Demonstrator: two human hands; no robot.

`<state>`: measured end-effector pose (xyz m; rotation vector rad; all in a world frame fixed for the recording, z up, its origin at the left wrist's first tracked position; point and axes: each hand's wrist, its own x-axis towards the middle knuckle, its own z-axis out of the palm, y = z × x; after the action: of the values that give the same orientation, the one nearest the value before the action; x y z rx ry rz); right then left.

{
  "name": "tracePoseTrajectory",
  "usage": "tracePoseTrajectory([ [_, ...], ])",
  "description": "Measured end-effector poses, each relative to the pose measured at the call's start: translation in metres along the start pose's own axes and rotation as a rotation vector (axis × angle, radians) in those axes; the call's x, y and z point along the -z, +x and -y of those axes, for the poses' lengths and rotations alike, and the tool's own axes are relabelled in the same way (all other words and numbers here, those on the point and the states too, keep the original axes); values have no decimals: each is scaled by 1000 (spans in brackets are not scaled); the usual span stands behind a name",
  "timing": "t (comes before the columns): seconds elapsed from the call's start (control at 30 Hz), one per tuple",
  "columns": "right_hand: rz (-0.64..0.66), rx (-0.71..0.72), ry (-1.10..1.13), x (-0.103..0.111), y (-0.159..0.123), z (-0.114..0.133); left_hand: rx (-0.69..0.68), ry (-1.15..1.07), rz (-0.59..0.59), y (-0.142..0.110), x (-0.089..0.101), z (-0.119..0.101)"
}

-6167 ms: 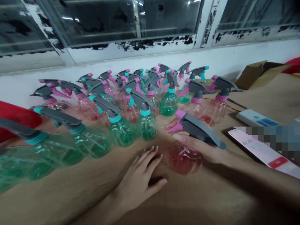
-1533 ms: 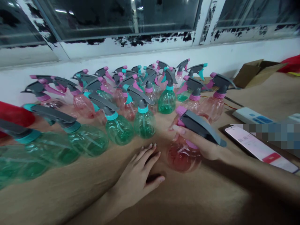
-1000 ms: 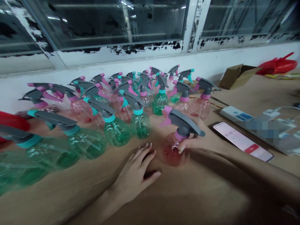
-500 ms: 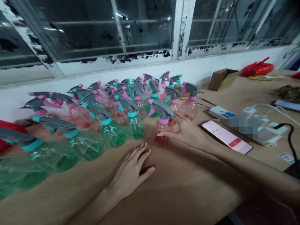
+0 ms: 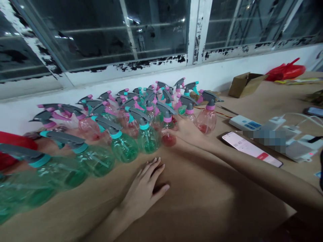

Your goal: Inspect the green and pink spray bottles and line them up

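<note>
My right hand (image 5: 189,131) is closed on the right side of a red spray bottle (image 5: 168,138) with a pink collar and grey trigger head. That bottle stands upright at the front of a cluster, just right of a green spray bottle (image 5: 148,139) with a teal collar. Some of my right fingers are hidden behind the bottle. My left hand (image 5: 146,183) lies flat on the brown table (image 5: 196,198), fingers apart and nothing in it. Another green spray bottle (image 5: 124,147) stands beyond its fingertips.
Several more red and green spray bottles fill the table toward the white wall (image 5: 141,77). On the right lie a phone (image 5: 252,149) and a white power strip (image 5: 246,122) with cables. Farther back are an open cardboard box (image 5: 239,85) and a red plastic bag (image 5: 287,70).
My right hand has moved the red spray bottle away from me, in beside the green one at the cluster's front. My left hand stays flat on the table. The view has shifted slightly.
</note>
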<state>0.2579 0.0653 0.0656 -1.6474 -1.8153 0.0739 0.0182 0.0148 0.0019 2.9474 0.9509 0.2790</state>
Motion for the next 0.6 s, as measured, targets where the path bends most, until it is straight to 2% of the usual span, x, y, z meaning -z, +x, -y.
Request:
tracePoseTrajectory([
  [0.17,-48,18,54,11,-16,-6,-10,5,2,-1,1,1],
  [0.3,-91,-44,178,33,-37,-28,-16,9,-28,1,1,3],
  [0.43,-216,-150,-4,47,-38,-55,-42,-1,-88,10,-3,-5],
  [0.6,-195,-207,-146,44,-17,-59,-80,-82,-145,28,-8,-28],
])
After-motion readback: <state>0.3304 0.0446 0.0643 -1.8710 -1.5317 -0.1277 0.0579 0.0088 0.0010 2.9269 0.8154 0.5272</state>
